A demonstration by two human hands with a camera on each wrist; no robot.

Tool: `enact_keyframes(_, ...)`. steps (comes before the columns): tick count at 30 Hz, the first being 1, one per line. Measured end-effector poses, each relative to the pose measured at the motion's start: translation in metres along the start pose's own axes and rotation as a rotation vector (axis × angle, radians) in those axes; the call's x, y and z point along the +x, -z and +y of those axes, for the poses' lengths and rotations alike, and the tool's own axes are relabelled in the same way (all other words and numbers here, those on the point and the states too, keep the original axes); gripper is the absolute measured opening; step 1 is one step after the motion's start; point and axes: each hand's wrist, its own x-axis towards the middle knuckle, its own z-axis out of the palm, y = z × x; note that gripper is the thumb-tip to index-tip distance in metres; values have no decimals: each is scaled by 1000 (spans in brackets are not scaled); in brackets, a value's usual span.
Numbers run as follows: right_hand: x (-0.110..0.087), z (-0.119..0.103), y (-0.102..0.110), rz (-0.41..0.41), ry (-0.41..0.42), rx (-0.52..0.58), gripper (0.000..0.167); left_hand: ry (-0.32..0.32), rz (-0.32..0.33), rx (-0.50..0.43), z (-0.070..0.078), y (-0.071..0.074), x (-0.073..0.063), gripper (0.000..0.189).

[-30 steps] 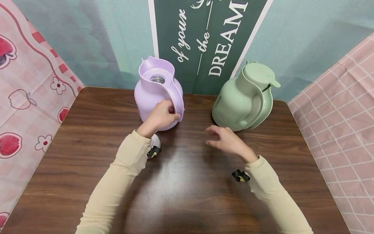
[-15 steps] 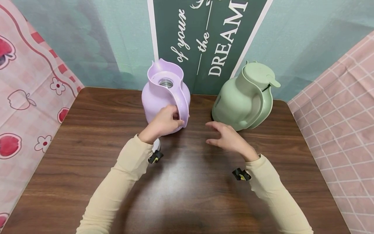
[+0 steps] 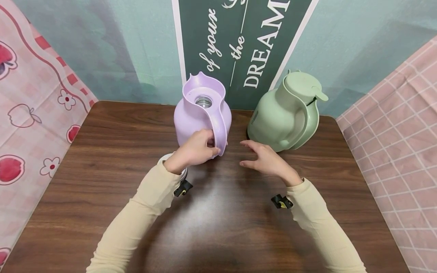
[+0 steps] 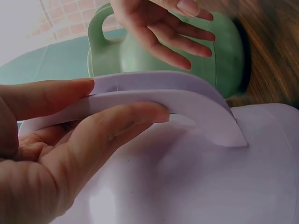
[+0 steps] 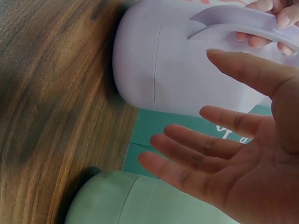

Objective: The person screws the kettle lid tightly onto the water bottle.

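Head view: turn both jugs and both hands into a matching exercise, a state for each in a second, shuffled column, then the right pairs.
Column one
1. Purple jug
2. Green jug
3. Left hand
4. Right hand

Column two
A. Holds nothing
B. Topped by a lid
C. Grips a handle
D. Mouth uncovered

Right pairs: 1-D, 2-B, 3-C, 4-A
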Motion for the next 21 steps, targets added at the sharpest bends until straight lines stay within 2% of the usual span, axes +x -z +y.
enact_keyframes(7,3,-1,1,-19,-17,4,57,3,-19,24,5,0,-5,21)
enact_keyframes(14,7,-2,1,-20,-14,-15,55,22,-41,20,5,-2,-5,21)
enact_keyframes(21,10,-2,1,-27,-23,-24,54,47,-26,110,7,-2,-6,10)
